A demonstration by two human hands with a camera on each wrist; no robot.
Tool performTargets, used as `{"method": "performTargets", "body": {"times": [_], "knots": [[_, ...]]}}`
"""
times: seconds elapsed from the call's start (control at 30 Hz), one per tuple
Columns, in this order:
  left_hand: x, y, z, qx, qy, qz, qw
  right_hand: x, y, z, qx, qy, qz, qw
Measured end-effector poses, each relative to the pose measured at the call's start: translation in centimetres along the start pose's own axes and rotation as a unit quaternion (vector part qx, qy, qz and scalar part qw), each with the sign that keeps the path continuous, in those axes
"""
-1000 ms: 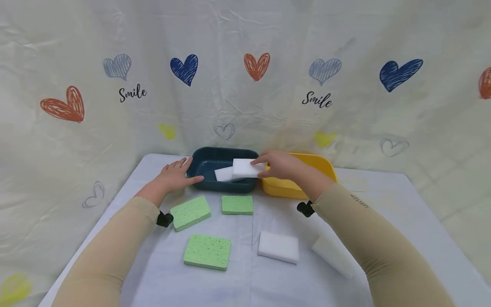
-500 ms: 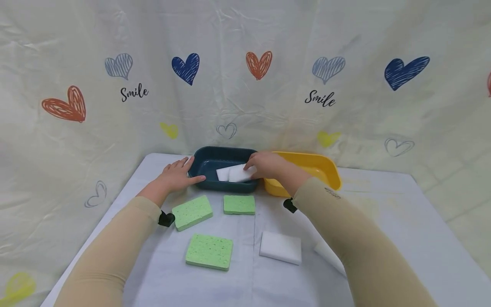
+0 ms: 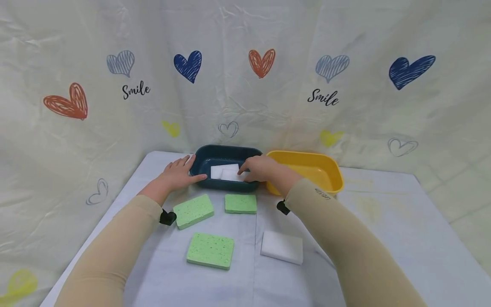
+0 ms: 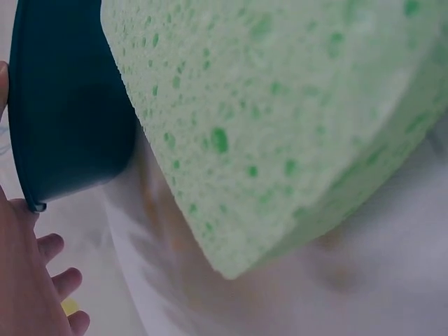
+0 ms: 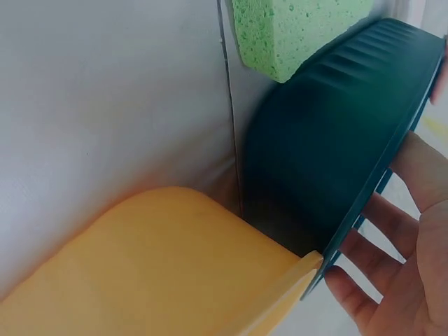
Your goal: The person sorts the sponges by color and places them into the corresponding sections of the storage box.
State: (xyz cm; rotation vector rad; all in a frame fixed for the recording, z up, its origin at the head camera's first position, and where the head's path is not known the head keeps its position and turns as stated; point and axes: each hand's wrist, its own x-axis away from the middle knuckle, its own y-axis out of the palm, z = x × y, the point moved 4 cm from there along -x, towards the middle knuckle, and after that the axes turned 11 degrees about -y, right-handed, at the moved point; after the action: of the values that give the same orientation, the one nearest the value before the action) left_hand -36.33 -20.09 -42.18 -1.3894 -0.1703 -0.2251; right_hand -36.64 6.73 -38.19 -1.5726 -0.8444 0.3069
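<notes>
Backdrop: pale cloth, printed with hearts and "Smile", is hanging behind a white-covered table.

Left hand: fingers are lying spread and nearly straight, thumb resting on the near rim of the teal tub; it is gripping no sponge.

Right hand: fingers are bending down inside the tub's right end, at the white pads. Whether they are pinching one cannot be told (the grip is hidden in both views).

Contents, teal tub: two white pads, overlapping, are lying flat just left of the right hand's fingertips. This portion of the work is apparently all but done.

Outstanding, seemingly: three green sponges are lying outside the tubs, one just nearer than the left hand, another between the hands and nearer, the third nearer yet. One white pad is lying well nearer than the right hand; a white sliver, perhaps one more, is showing beside the right sleeve.

Second container: a yellow tub is standing just right of the right hand.

Progress, by judgement: under halfway.
</notes>
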Motion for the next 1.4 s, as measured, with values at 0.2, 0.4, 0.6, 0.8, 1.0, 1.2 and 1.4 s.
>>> {"method": "performTargets", "body": {"times": [0.2, 0.4, 0.6, 0.8, 1.0, 1.2, 1.4], "knots": [[0.1, -0.2, 0.2, -0.003, 0.003, 0.001, 1.0, 0.5, -0.3, 0.3, -0.014, -0.011, 0.027, 0.9995], [0.1, -0.1, 0.3, -0.002, 0.007, -0.001, 1.0, 1.4, -0.5, 0.7, -0.039, -0.02, 0.064, 0.997], [0.4, -0.2, 0.4, 0.002, 0.005, -0.001, 1.0, 3.1, -1.2, 0.7, -0.082, -0.018, 0.102, 0.9912], [0.4, -0.2, 0.5, 0.004, 0.007, 0.002, 1.0, 5.5, -1.7, 0.7, -0.091, 0.007, 0.124, 0.988], [0.3, -0.1, 0.4, 0.004, 0.009, 0.007, 0.9999, 8.7, -1.1, 0.9, -0.088, 0.004, 0.136, 0.9868], [0.1, 0.1, 0.3, 0.004, 0.009, 0.011, 0.9999, 12.4, 0.3, 0.8, -0.075, -0.009, 0.143, 0.9869], [0.1, 0.2, 0.3, -0.003, 0.012, 0.012, 0.9998, 16.2, 2.4, 0.5, -0.055, 0.0, 0.128, 0.9903]]}}
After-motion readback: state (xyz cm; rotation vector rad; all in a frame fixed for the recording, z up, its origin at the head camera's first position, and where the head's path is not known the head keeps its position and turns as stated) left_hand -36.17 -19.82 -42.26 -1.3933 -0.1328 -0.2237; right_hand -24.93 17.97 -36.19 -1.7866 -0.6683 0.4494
